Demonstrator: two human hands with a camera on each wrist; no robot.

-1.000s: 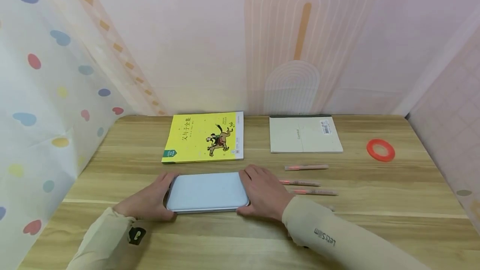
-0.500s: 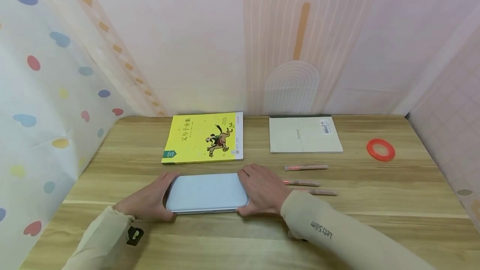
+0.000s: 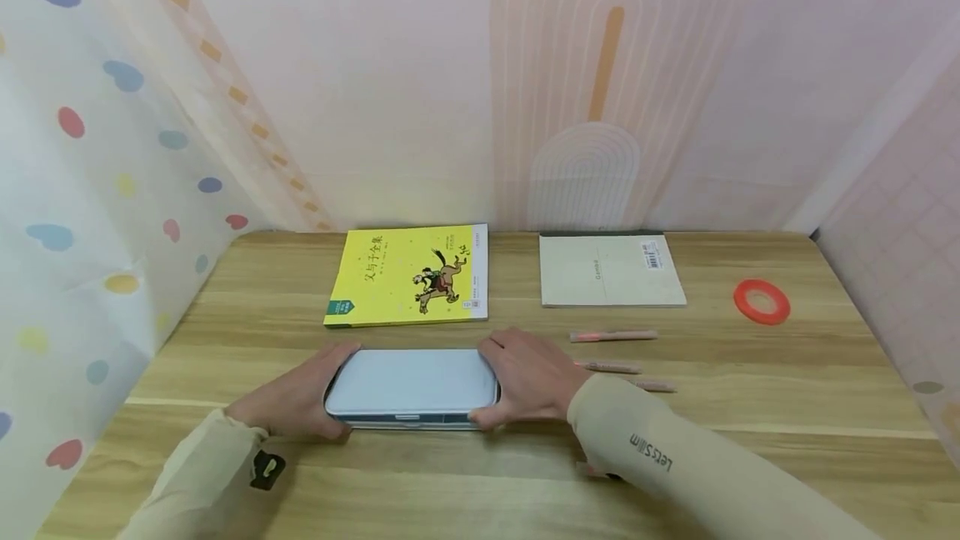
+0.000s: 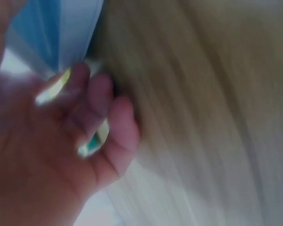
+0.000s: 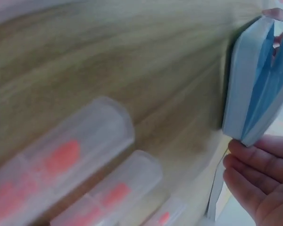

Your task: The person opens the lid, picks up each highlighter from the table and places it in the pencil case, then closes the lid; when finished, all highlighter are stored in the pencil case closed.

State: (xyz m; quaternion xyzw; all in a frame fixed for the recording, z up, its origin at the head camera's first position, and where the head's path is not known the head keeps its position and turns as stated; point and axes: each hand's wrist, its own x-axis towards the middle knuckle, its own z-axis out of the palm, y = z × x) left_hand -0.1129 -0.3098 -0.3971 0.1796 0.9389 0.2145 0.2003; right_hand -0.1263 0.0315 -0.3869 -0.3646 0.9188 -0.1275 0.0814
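Note:
A pale blue hard-shell pencil case (image 3: 412,380) lies lengthwise in front of the person, between both hands. My left hand (image 3: 296,397) grips its left end, with the thumb at the front edge and the fingers toward the back. At the right end, my right hand (image 3: 528,382) holds it the same way, its thumb low at the front corner. The lid is raised a little at the front, and a dark gap shows under it. In the right wrist view the case (image 5: 243,82) stands partly open, with a deeper blue inside.
A yellow book (image 3: 390,277) lies behind the case, and a pale notebook (image 3: 607,273) sits farther right. Several capped pencils (image 3: 615,336) lie right of the right hand, some partly under the sleeve. A red ring (image 3: 741,301) rests at the far right. Patterned cloth (image 3: 390,107) backs the table.
The case's lid has lifted slightly at the front, and a gap now shows between lid and base. Both hands stay at the ends, and the books and ring have not moved.

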